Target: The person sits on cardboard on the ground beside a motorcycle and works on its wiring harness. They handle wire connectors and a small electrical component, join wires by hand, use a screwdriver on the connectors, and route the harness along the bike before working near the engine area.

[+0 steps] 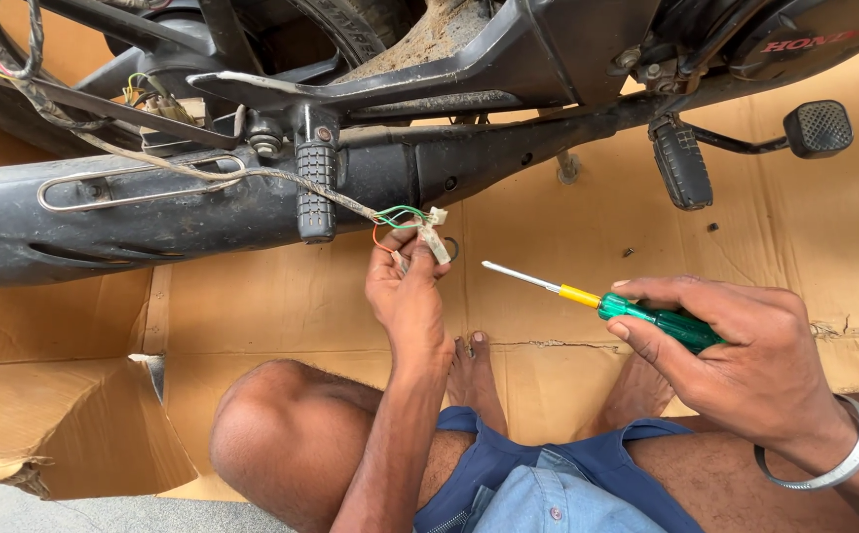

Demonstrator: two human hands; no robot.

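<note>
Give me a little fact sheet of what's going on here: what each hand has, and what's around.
Left hand: pinches a small white connector on thin coloured wires
Right hand: grips a green-handled screwdriver, shaft pointing left
Above: black motorcycle exhaust, footpeg
Ground: flattened cardboard
Posture: person seated, bare knee raised
Wrist: metal bangle on the right
</note>
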